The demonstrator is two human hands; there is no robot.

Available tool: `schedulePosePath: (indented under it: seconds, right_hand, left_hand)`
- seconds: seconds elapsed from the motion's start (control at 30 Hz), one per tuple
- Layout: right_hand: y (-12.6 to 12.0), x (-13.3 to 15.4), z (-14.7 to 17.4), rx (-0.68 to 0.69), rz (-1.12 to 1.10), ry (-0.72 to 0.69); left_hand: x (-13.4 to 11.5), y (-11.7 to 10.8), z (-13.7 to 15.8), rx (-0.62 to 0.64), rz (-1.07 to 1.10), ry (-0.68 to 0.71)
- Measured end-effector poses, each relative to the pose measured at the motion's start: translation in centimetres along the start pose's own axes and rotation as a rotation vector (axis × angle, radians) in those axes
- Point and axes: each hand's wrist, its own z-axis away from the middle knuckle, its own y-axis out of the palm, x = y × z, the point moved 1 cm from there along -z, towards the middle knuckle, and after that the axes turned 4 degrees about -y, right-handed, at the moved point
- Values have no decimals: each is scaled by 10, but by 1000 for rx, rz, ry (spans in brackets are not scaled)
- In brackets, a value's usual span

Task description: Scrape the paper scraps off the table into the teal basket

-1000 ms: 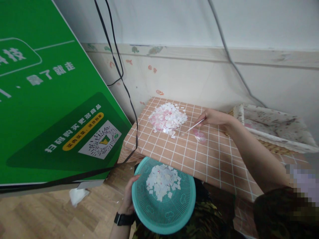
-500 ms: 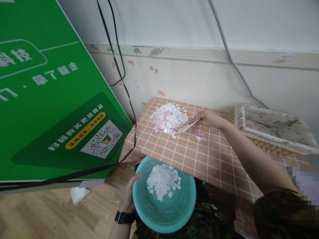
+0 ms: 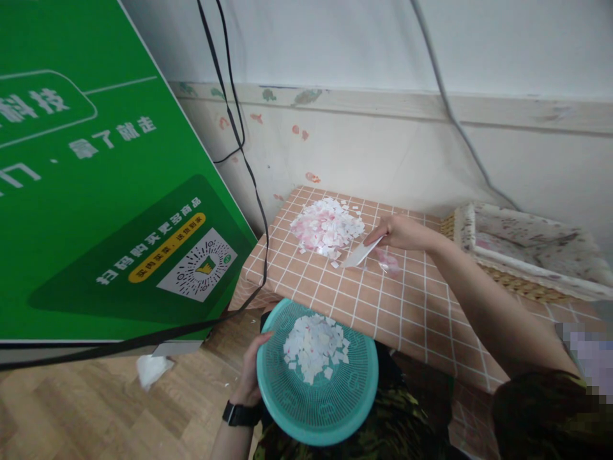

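Note:
My left hand grips the left rim of a round teal plastic basket, held just below the table's front edge. Inside it lies a heap of small white paper pieces. Over the table, my right hand pinches a flat white card-like sheet, its lower edge close to the tabletop. Left of that sheet is a pile of white and pink paper pieces, with a few loose bits around it. A crumpled clear and pink plastic wrapper rests beneath my right hand.
The table has a brown checked cloth. A cloth-lined wicker basket stands at its right. A green sign panel fills the left, with black cables hanging beside it. White crumpled material lies on the wooden floor.
The white sheet in my right hand has turned, showing more of its flat face beside the pile. My left hand still holds the teal basket in place. The view has shifted slightly.

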Motion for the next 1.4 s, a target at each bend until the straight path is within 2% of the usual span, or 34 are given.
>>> schedulePosePath:
  seconds: [0.37, 0.63, 0.9, 1.07, 1.2, 1.4]
  right_hand:
    - [5, 7, -9, -38, 27, -7]
    - [15, 7, -14, -25, 11, -13]
    - [-1, 11, -2, 58, 42, 6]
    - [-3, 7, 1, -13, 12, 3]
    - [1, 13, -2, -82, 71, 39]
    - [3, 18, -2, -16, 102, 22]
  left_hand:
    - [1, -2, 0, 39, -10, -23]
    - [1, -1, 1, 20, -18, -11]
    - [0, -1, 0, 47, -20, 2]
    - [1, -3, -1, 59, -1, -27]
    - [0, 0, 2, 62, 2, -50]
    - [0, 0, 1, 34, 17, -29]
